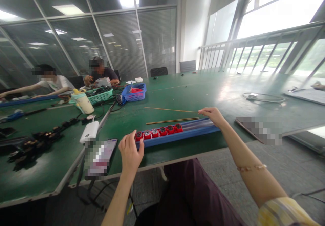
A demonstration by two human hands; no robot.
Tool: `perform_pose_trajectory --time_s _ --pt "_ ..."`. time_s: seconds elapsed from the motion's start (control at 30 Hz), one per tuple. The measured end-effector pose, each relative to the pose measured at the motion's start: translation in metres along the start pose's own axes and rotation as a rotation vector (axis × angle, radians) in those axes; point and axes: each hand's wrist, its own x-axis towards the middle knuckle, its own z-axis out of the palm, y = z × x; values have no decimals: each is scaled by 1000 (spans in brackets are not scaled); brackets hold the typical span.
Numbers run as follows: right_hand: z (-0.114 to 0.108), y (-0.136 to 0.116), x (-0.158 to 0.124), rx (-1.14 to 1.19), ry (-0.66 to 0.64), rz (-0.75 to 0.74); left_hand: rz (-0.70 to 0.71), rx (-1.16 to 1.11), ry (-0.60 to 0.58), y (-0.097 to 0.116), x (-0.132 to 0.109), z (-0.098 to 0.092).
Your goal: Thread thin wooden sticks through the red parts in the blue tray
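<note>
A long blue rail (pixel 177 136) lies across the green table (pixel 193 94) near its front edge. Several red parts (pixel 158 132) sit in a row in the rail's left half. My left hand (pixel 130 151) grips the rail's left end, fingers curled over it. My right hand (pixel 212 115) rests at the rail's right end, fingers bent down on it, with the tip of a thin wooden rod (pixel 170 110) right at the fingers. A second thin rod (pixel 172 120) lies just behind the rail.
A phone (pixel 101 156) and a white power bank (pixel 89 131) lie left of my left hand. Farther back are a blue basket (pixel 134 93), a green basket (pixel 100 96) and a cream bottle (pixel 83 102). Two people sit at the far left. A cable (pixel 264 98) lies at right.
</note>
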Motion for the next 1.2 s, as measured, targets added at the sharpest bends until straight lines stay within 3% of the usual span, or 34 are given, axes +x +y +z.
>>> perform_pose_trajectory --time_s 0.43,0.93,1.2 --pt "1 2 2 -220 -134 -60 -5 -21 6 0 0 0" --pt "9 22 14 -301 -213 -32 -28 -21 -27 1 -1 -2" --pt "11 16 18 -403 -216 49 -41 -33 -42 0 -2 -2"
